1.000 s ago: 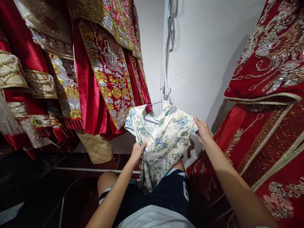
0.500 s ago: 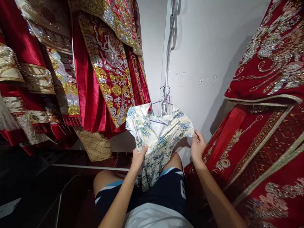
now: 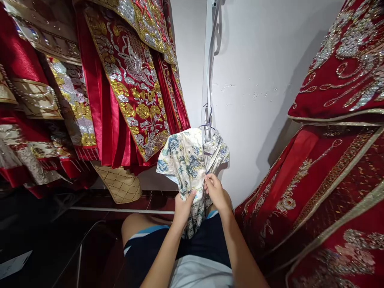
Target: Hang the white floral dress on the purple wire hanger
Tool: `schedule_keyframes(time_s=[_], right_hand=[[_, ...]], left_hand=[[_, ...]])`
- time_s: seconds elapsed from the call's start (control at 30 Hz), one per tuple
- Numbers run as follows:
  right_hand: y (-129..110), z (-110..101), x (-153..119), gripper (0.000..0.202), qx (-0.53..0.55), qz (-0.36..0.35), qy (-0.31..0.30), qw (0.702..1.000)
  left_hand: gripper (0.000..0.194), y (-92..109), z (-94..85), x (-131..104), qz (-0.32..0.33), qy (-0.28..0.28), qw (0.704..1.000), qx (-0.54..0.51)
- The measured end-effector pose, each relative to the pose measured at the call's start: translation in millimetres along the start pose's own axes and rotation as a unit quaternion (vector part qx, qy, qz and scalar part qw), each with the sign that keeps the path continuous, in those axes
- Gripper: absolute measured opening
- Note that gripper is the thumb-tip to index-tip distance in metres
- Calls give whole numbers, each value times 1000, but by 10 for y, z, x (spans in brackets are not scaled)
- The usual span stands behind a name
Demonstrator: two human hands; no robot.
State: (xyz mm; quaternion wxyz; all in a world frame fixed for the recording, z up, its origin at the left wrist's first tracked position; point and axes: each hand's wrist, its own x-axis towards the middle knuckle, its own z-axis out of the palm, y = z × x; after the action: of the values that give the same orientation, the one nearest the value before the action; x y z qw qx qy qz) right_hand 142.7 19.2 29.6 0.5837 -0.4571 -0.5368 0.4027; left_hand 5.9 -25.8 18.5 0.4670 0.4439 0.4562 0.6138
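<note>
A white dress or top with blue and yellow flowers (image 3: 187,156) hangs on a thin dark hanger (image 3: 207,125) in front of me, its lower part gathered between my knees. My left hand (image 3: 183,206) grips the floral garment at its side, thumb on the front. Higher up, my right hand (image 3: 215,191) pinches the cloth near the middle of the chest, below the neckline. The right half of the garment is turned and folded, so part of its front is hidden.
Red embroidered gowns (image 3: 135,80) hang at the left, with a quilted gold piece (image 3: 120,184) below them. More beaded red garments (image 3: 330,168) hang close on the right. A white metal pole (image 3: 210,60) runs up the wall. A pale card (image 3: 15,264) lies lower left.
My right hand has moved left from the garment's right sleeve to its middle. The garment has turned, with the right sleeve swinging inward. My left hand keeps its grip, slightly further right.
</note>
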Motion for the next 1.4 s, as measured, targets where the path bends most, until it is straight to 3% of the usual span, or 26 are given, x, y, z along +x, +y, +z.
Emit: schedule_keyframes(time_s=[0.13,0.2,0.3,0.37,0.43,0.53,0.6,0.77,1.0,1.17,1.27,1.4], right_hand=[[-96,-52,-59,35,29,13,-17,999],[-148,-99,-103,35,40,25,-33,998],[-217,-162,-176,37,57,41,-51,996],[-261,-178,-217,39,65,42,-46,996],[-310,-175,-244,39,64,36,-43,996],[-385,-168,-247,36,63,24,-57,996],[-433,-181,-210,34,65,20,-65,996],[-616,-262,125,31,96,38,-11,995],[-1182,-273,917,19,136,41,31,989],[-1392,-266,1149,19,156,26,44,986],[-1395,-275,1121,16,152,13,39,987],[-1421,-288,1018,14,143,-16,31,989]], left_hand=[[45,-9,-36,-17,5,2,1000,11],[47,-19,-74,-25,43,56,996,63],[58,-39,-105,-43,213,193,944,163],[55,-51,-71,-34,331,214,890,227],[43,-49,16,13,374,129,878,270],[21,-24,196,133,330,-42,899,283],[11,1,291,206,305,-96,902,292],[13,92,319,230,294,-159,866,371],[15,258,306,190,259,-206,780,531],[19,190,292,167,245,-252,724,594],[14,185,240,189,231,-275,738,571],[13,526,273,418,267,-263,815,442]])
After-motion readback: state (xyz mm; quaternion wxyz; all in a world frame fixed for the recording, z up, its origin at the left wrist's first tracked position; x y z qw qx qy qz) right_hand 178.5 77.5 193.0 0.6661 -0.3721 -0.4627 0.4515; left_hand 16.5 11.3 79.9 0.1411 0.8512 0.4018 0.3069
